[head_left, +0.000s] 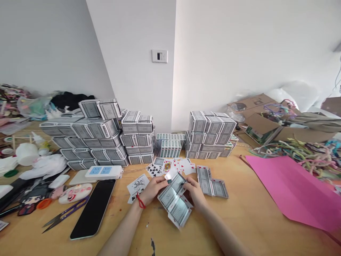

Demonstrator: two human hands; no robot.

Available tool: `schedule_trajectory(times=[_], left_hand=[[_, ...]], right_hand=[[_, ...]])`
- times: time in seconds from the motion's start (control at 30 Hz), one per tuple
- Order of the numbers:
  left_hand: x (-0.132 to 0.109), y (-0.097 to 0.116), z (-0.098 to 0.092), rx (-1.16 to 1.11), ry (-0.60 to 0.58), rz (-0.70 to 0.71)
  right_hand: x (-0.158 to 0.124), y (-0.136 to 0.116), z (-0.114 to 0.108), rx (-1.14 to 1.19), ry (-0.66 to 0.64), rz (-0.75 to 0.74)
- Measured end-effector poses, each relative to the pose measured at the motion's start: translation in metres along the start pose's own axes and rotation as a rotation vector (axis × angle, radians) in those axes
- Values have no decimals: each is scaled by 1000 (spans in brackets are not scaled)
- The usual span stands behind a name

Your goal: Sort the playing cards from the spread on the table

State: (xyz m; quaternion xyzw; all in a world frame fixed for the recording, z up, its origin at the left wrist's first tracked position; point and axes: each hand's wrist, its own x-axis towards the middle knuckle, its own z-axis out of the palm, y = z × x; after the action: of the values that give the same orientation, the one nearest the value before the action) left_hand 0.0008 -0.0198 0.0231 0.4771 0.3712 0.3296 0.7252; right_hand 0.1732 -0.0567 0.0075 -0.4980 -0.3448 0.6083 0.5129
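Both hands are closed on a tilted, folded piece made of playing cards (173,193), grey-patterned backs facing up. My left hand (153,188) grips its upper left side, thumb on top. At its right edge, my right hand (195,193) has its fingers pressed on the piece; some fingers are hidden beneath it. A similar folded card piece (205,181) lies just right of my right hand. Loose face-up cards (174,166) spread behind my hands. A joker card (138,184) rests by my left wrist, overlapping a club card.
Stacked card blocks (98,128) stand at the back left, more card blocks (210,133) at the back right. A phone (93,209), scissors (65,215) and a white power strip (103,171) lie left. Pink paper (295,192) covers the right side, near yarn (290,147).
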Motion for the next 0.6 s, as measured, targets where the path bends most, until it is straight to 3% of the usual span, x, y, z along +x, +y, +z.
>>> schedule_trajectory(times=[0.17, 0.43, 0.6], left_hand=[[1, -3, 1, 128, 54, -19], [1, -5, 0, 492, 70, 86], [2, -7, -1, 671, 91, 109]], right_hand=[[-2, -8, 3, 26, -79, 161], [-2, -10, 7, -182, -96, 131], [2, -2, 4, -162, -101, 82]])
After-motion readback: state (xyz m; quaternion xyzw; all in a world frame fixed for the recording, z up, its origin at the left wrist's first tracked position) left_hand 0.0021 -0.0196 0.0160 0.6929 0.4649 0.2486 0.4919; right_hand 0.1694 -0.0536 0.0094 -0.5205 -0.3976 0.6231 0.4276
